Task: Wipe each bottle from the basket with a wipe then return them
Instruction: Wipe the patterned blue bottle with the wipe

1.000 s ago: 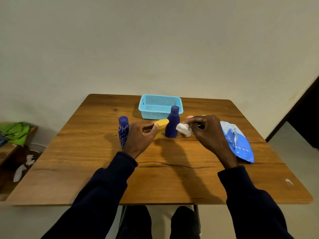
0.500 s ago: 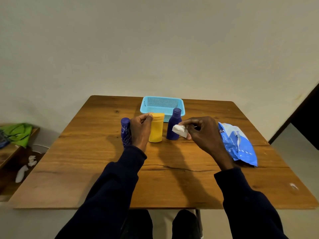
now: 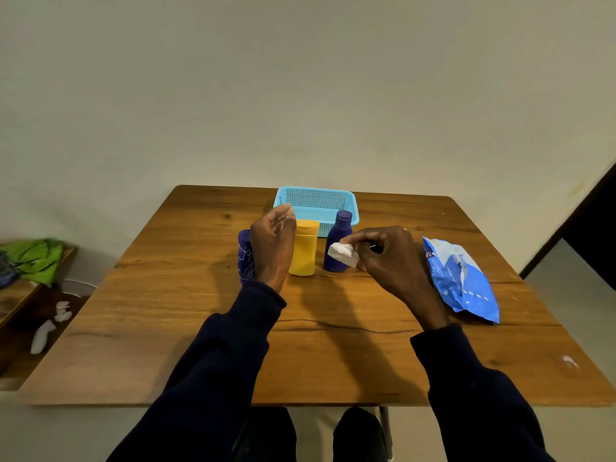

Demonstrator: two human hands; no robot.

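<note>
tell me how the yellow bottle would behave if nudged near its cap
The yellow bottle stands upright, tall on a narrow base, so a high nudge would probably tip it. It looks like smooth plastic, so likely stiff and perhaps slippery.

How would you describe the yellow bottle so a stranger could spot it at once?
Start at the wooden table and find the light blue mesh basket near its far edge. Just in front of it, the yellow bottle stands upright between a patterned dark blue bottle and a plain dark blue bottle. It alone is yellow, with a wide flat cap.
</note>
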